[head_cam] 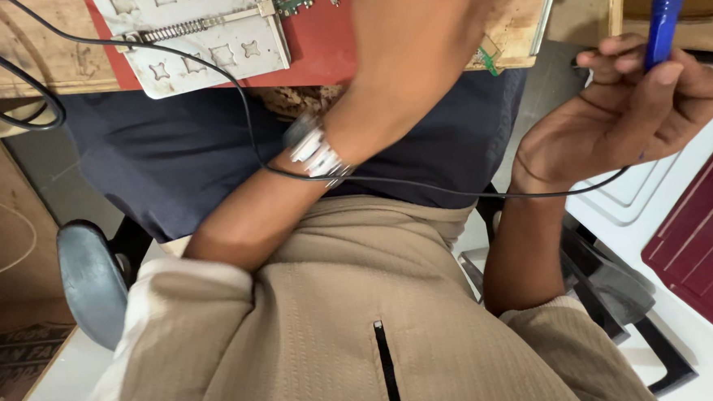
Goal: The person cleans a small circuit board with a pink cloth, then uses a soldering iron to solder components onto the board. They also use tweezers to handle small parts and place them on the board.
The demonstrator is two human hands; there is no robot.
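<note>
Your right hand (637,117) has its fingers clenched around the blue-handled tool (662,13), off the table's right edge. Keep its black cord (202,50) slack. Left hand (412,27) reaches over the table; its fingers are hidden.

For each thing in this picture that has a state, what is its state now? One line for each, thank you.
right hand: closed around the blue tool handle, raised beside the table
blue tool handle: held upright, tip hidden
left hand: reaches over the red mat; fingers out of view
wristwatch: worn on the left wrist
black cable: slack, draped across the lap
metal jig plate: lying flat on the red mat
</note>
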